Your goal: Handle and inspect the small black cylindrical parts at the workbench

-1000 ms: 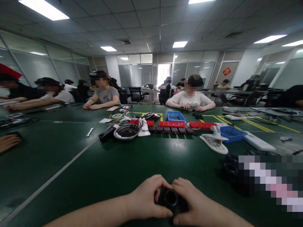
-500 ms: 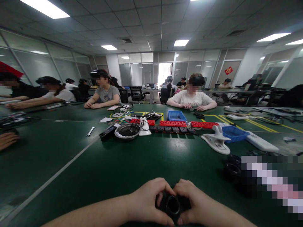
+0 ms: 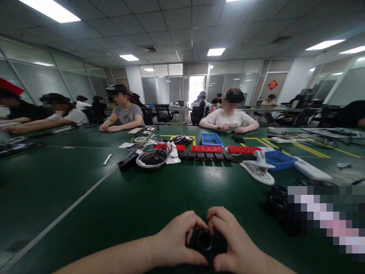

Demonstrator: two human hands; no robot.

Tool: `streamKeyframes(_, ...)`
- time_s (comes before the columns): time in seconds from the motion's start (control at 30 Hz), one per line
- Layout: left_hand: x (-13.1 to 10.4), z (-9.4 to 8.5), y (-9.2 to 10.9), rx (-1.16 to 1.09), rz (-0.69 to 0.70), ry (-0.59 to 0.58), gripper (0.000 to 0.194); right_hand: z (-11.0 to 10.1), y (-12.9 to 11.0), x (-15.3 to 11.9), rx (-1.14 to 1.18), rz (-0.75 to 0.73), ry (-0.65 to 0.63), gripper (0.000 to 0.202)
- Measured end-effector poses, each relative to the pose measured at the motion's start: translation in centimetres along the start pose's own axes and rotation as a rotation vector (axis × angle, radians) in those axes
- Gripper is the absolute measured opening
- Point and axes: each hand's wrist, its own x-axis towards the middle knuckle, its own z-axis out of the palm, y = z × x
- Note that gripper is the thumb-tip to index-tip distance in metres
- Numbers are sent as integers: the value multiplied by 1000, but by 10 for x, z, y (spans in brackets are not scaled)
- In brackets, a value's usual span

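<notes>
Near the bottom middle of the head view is a black, hollow round part [image 3: 204, 249] with a circular opening facing me. My left hand [image 3: 181, 239] grips its left side, fingers curled over the far edge and thumb along the near side. On the right, my right hand [image 3: 232, 239] curls round it, with fingertips at the upper rim and the thumb below. Between my palms the lower body of the part is dark and hard to make out. Both forearms rest low over the green table [image 3: 137, 205].
Several similar black round parts [image 3: 278, 201] stand at right beside a pixelated patch. Farther back are a white clip stand [image 3: 258, 171], blue trays [image 3: 279, 160], red socket strips [image 3: 207, 148], a metal bowl [image 3: 152, 165] and a wrench [image 3: 107, 160]. Several people sit around the tables.
My right hand has shifted slightly upward, its fingers lifting a little along the rim. The black part has moved slightly up and left. A hand at the far left has left the view.
</notes>
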Motion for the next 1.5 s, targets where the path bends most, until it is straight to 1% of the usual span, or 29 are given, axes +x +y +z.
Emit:
streamKeyframes(0.07,0,-1,2,16,-1,4,51,-5,0,-1,21,-60,64,73)
streamKeyframes(0.13,0,-1,3,23,-7,4,53,-7,2,-3,19,-67,117,63)
streamKeyframes(0.17,0,-1,3,25,-11,1,54,-6,4,-3,32,-45,147,58)
streamKeyframes(0.23,0,-1,3,27,-14,1,55,-3,9,-4,88,49,188,48)
streamKeyframes(0.3,-1,-1,2,23,-8,7,55,3,13,-4,148,171,178,40)
streamKeyframes(0.37,-1,-1,1,30,-7,11,54,7,16,-4,188,263,140,46)
streamKeyframes(0.4,-1,-1,1,39,-10,12,54,9,16,-4,197,285,124,51)
streamKeyframes(0.5,-1,-1,1,63,-19,9,51,9,15,-3,250,270,76,56)
streamKeyframes(0.57,0,-1,1,46,-22,2,51,5,13,-1,352,260,-2,54)
streamKeyframes(0.73,-1,0,2,-49,-1,3,67,-12,8,5,640,290,-223,58)
streamKeyframes(0.83,-3,-1,5,19,53,12,62,-18,5,6,718,277,-316,60)
streamKeyframes(0.93,-4,-3,9,67,127,55,63,-20,5,5,681,275,-350,70)
streamKeyframes(1.0,-3,-4,11,71,147,99,64,-20,5,4,583,256,-374,71)
streamKeyframes(1.1,-2,-5,11,82,137,110,54,-19,2,5,347,221,-410,51)
streamKeyframes(1.17,-1,-4,10,90,120,94,47,-19,-2,6,252,187,-420,36)
streamKeyframes(1.23,0,-3,8,87,96,83,46,-18,-5,9,218,158,-416,33)
streamKeyframes(1.3,0,-2,5,74,76,71,47,-17,-6,10,202,136,-405,36)
streamKeyframes(1.43,-1,-1,2,42,55,48,48,-11,2,10,197,88,-379,39)
streamKeyframes(1.5,-1,-1,2,26,43,47,48,-5,6,8,178,107,-348,37)
